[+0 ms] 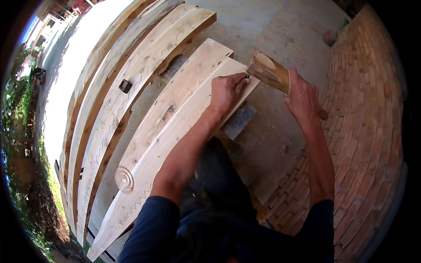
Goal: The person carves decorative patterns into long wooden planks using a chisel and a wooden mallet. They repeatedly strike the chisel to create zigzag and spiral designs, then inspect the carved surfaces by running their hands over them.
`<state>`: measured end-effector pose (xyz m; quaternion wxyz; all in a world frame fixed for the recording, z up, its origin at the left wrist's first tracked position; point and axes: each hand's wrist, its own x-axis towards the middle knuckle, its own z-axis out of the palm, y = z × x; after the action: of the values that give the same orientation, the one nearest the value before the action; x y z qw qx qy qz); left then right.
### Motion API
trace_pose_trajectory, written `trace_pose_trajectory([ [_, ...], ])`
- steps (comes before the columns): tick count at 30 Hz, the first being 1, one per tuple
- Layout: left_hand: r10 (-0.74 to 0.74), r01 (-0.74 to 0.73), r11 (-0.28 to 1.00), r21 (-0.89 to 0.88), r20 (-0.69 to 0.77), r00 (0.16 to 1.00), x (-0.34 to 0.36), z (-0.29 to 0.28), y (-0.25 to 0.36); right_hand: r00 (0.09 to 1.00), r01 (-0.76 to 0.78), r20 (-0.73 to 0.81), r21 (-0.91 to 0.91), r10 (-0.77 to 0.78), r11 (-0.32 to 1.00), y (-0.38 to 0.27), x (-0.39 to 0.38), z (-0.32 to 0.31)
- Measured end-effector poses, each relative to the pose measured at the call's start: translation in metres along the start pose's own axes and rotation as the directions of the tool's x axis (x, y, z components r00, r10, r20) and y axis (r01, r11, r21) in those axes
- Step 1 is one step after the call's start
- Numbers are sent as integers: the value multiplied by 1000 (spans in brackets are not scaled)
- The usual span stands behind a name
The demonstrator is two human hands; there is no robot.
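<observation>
A wooden mallet (269,72) was placed at the far end of the near plank (149,168), its head very close to the left hand (228,92); it was grasped by the right hand (303,94), the grip wrapped firmly round it and the handle's end (323,115) left showing past the palm; the left grip was closed in a pinch, apparently round a small dark thing (248,76) at the plank's tip. The mallet was judged solid, stiff and weighted toward its head, hardly fragile, and best taken by the handle, clear of the face; the dark thing was judged light and easily lost, and best pinched close to the plank. Its kind could not be told, since most of it was hidden by the fingers; whether it was touched by the mallet could not be told either; part of the plank was covered by the left forearm (186,147).
</observation>
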<state>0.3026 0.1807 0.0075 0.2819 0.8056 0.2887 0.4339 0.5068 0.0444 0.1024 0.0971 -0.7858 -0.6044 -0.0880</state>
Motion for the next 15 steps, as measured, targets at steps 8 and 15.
trace_pose_trajectory([
  [8, -44, 43, 998, 46, 30, 999, 1, -2, 3, 962, -18, -252, 316, 103, 949, -21, -14, 7],
  [15, -264, 241, 934, -263, -56, 963, 0, -9, -9, 923, -248, -145, 483, 355, 840, -28, -61, -4],
])
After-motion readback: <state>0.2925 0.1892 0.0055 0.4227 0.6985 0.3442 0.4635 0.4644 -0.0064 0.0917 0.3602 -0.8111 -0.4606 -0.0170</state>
